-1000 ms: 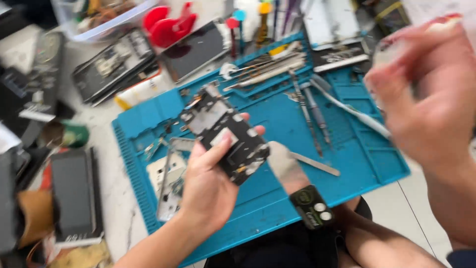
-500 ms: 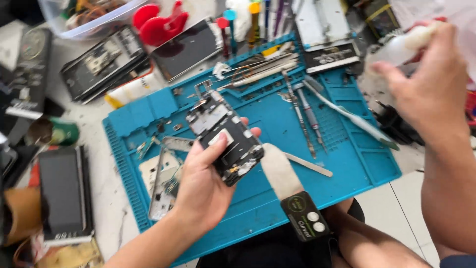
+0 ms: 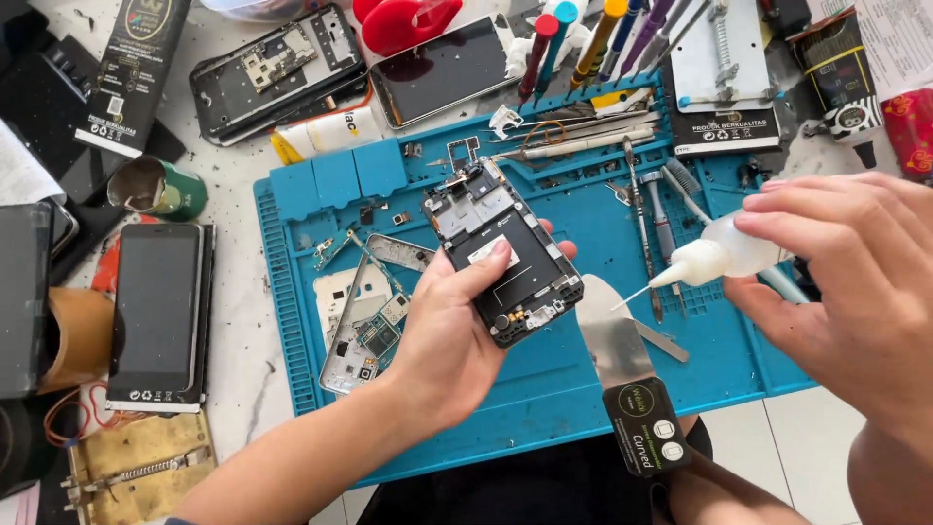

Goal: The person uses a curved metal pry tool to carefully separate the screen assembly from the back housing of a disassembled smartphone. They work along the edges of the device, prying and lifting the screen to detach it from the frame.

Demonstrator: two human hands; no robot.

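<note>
Above the blue mat (image 3: 583,389) I see my left hand (image 3: 442,340) holding the opened phone (image 3: 503,255); my right hand (image 3: 855,282) grips a small bottle (image 3: 724,251), its nozzle near the phone's edge, open mat between.

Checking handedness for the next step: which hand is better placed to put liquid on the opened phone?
Right, probably. The right hand holds the squeeze bottle, its nozzle aimed toward the phone frame. The left hand grips that frame.

Our left hand (image 3: 447,335) reaches up from the lower left, forearm bare, palm turned upward, fingers curled around what it grips, thumb laid across the top; our right hand (image 3: 855,282) comes in from the right edge, knuckles up, fingertips pinched together, pointing left.
</note>
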